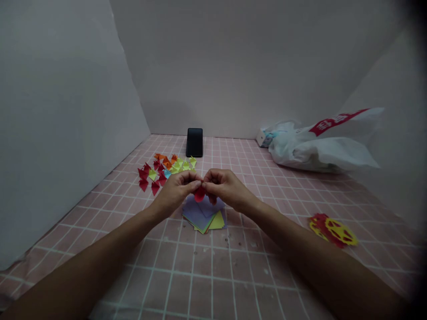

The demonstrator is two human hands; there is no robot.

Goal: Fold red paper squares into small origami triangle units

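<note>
My left hand (pixel 176 189) and my right hand (pixel 225 186) meet in the middle of the view, both pinched on one small red paper piece (pixel 199 194) held just above the pink tiled surface (pixel 213 266). Directly under the hands lies a stack of coloured paper squares (pixel 204 215), purple on top with green and yellow edges showing. To the left and a little farther away lies a scatter of several small folded paper triangles (pixel 163 171) in red, orange, yellow-green and blue.
A black phone (pixel 194 142) leans against the back wall. A white plastic bag (pixel 320 149) with red print lies at the back right beside a small box (pixel 265 138). Red and yellow paper cut-outs (pixel 333 230) lie at the right. Grey walls close in left and right.
</note>
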